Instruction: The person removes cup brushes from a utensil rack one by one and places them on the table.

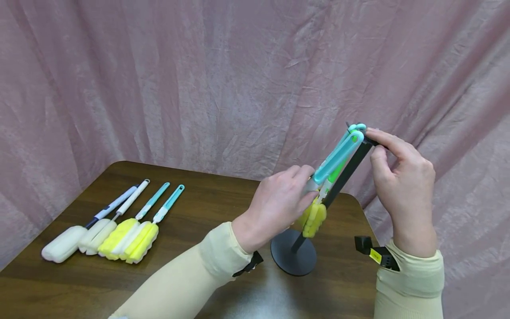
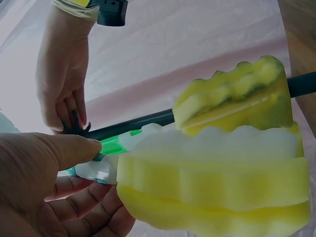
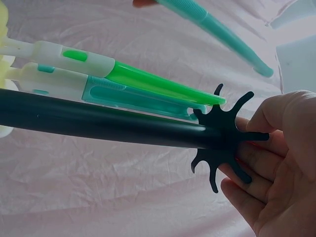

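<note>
My left hand (image 1: 279,199) pinches a bottle brush by the white neck below its teal handle (image 1: 338,157). Its white and yellow sponge head (image 2: 212,182) fills the lower right of the left wrist view. The handle's looped end overlaps the stand's top in the head view, but the right wrist view shows it apart from the hooks. My right hand (image 1: 404,177) grips the ring of black hooks (image 3: 224,131) atop a tilted stand (image 1: 350,166), thumb at one hook, fingers behind. A green-handled brush (image 3: 158,86) and another teal-handled brush (image 3: 143,101) hang from hooks along the pole.
The stand's round black base (image 1: 292,257) is on the brown wooden table (image 1: 215,199). At the left lie a blue-handled brush (image 1: 115,203), a white-handled brush (image 1: 133,196) and two teal-handled brushes (image 1: 170,204), side by side. A pink curtain (image 1: 239,79) hangs behind.
</note>
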`<act>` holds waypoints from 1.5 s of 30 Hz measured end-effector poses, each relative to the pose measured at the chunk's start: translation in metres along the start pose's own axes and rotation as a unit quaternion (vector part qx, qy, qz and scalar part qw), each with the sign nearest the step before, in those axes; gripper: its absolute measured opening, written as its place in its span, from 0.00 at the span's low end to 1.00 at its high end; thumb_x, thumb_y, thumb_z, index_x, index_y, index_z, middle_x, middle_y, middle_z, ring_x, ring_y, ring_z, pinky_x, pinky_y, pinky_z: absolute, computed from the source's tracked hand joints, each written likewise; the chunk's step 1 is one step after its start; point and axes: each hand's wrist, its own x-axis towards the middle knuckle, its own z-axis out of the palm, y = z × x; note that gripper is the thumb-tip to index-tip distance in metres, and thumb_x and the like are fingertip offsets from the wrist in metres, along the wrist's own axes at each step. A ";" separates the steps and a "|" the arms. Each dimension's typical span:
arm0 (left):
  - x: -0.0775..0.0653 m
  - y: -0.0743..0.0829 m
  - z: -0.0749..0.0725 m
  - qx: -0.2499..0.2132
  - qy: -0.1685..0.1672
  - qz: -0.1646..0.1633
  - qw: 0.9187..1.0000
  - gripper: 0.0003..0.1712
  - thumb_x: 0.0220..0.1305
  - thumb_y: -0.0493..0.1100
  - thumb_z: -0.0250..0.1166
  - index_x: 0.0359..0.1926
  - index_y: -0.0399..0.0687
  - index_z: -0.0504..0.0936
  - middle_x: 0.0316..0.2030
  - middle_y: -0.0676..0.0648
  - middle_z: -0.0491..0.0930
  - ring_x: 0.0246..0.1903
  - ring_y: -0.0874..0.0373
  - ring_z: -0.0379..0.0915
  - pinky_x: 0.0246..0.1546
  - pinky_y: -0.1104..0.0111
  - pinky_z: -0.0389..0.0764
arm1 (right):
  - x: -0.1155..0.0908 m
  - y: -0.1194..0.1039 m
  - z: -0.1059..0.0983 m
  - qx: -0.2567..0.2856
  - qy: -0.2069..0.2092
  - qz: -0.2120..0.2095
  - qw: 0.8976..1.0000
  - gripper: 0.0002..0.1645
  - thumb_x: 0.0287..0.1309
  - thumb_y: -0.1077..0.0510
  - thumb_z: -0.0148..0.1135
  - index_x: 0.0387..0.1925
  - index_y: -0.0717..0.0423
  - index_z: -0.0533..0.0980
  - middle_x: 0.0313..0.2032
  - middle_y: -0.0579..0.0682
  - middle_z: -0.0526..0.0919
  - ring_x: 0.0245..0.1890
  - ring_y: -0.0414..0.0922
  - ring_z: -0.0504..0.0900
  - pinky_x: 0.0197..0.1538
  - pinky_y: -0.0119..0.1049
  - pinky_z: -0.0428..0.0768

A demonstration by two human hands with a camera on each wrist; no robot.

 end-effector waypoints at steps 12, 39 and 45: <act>-0.012 -0.013 -0.014 0.000 0.028 -0.010 1.000 0.20 0.63 0.50 0.68 0.53 0.50 0.77 0.37 0.56 0.76 0.29 0.65 0.70 0.27 0.71 0.73 | 0.000 -0.003 0.001 0.001 0.002 0.002 1.000 0.22 0.67 0.59 0.48 0.51 0.49 0.86 0.50 0.42 0.85 0.18 0.31 0.55 0.24 0.26 0.55; -0.052 -0.040 -0.026 -0.024 0.032 -0.083 0.996 0.13 0.62 0.50 0.69 0.46 0.56 0.77 0.32 0.60 0.73 0.26 0.68 0.64 0.22 0.73 0.67 | -0.002 -0.005 0.001 0.004 -0.001 0.008 1.000 0.22 0.67 0.59 0.47 0.51 0.49 0.85 0.49 0.43 0.86 0.21 0.33 0.57 0.24 0.25 0.56; -0.062 -0.045 -0.026 -0.034 0.023 -0.103 0.994 0.13 0.62 0.50 0.69 0.44 0.57 0.76 0.33 0.61 0.74 0.26 0.68 0.65 0.23 0.73 0.68 | -0.002 -0.001 0.001 0.002 0.002 0.009 1.000 0.22 0.67 0.59 0.48 0.51 0.47 0.86 0.49 0.42 0.86 0.22 0.33 0.57 0.24 0.25 0.56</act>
